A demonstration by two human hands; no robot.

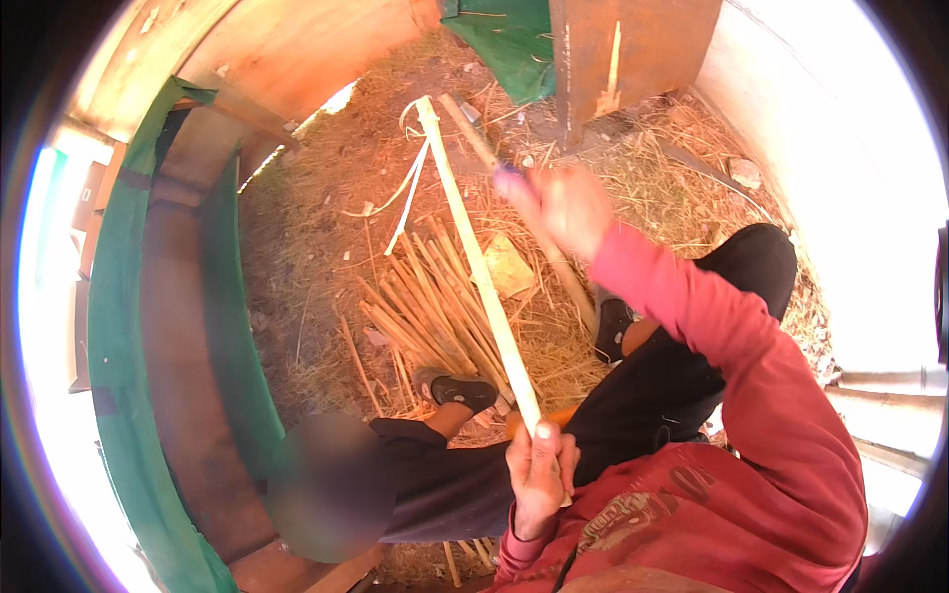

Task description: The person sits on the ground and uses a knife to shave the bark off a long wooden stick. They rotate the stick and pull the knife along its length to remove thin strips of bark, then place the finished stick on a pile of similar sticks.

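My left hand is wrapped round the lower end of a long pale wooden stick, near my body. The stick slants up and away to the left, with thin peeled strips curling and hanging from its far end. My right hand, smeared by motion, is closed round a long, narrow, brownish tool. The tool's far part runs alongside the stick's upper end, a small gap to its right. A wood-coloured shaft shows below this hand; whether it belongs to the tool I cannot tell.
A bundle of split sticks lies on the ground by my shoe. A yellowish block sits beside it. Shavings and straw cover the soil. A green-edged wooden frame stands left; a rusty panel and pale wall are right.
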